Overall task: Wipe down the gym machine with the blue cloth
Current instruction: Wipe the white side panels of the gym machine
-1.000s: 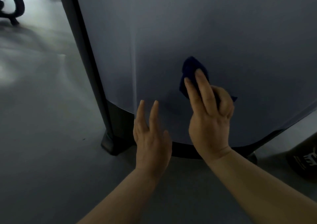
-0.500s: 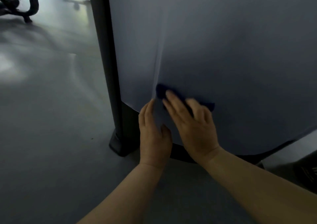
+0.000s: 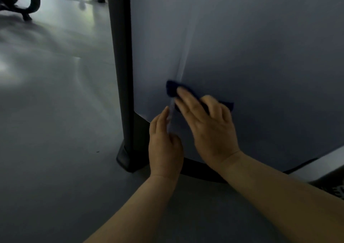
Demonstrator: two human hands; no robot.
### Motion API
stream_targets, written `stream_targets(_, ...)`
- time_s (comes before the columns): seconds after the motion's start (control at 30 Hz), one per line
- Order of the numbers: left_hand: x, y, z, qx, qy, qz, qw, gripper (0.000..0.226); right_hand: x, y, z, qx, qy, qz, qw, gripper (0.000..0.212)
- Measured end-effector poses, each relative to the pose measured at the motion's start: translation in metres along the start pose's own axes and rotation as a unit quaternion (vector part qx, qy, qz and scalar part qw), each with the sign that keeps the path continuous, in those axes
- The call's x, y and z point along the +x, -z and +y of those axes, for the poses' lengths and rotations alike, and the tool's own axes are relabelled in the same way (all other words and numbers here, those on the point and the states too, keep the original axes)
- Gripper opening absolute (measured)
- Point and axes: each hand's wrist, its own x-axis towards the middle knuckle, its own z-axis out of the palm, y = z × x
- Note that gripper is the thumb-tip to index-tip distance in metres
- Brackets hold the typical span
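Against the panel (image 3: 242,47), right hand (image 3: 210,127) still presses cloth (image 3: 172,90).

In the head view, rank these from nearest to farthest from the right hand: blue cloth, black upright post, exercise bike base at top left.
From the right hand:
1. blue cloth, under its fingers on the grey panel.
2. black upright post, to the left, at the panel's edge.
3. exercise bike base, far top left across the floor.

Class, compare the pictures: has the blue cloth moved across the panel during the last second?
Yes. The blue cloth, pressed under the right hand, has slid left and down the grey panel, reaching its vertical crease.
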Motion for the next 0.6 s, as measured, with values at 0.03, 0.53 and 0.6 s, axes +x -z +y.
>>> stream_targets(0.03, 0.001, 0.000, 0.001, 0.002, 0.001, 0.004, 1.000, 0.058, 0.008, 0.006, 0.003, 0.012, -0.038, 0.020, 0.999, 0.057)
stream_targets(0.53, 0.018, 0.005, -0.014, -0.127, 0.202, 0.030, 0.971, 0.054, 0.021, -0.003, -0.013, -0.039, -0.031, 0.020, 0.999, 0.054)
stream_targets(0.6, 0.019, 0.007, -0.014, -0.147, 0.201, 0.028, 0.968, 0.055, 0.026, -0.005, -0.018, -0.060, -0.032, 0.025, 0.997, 0.053)
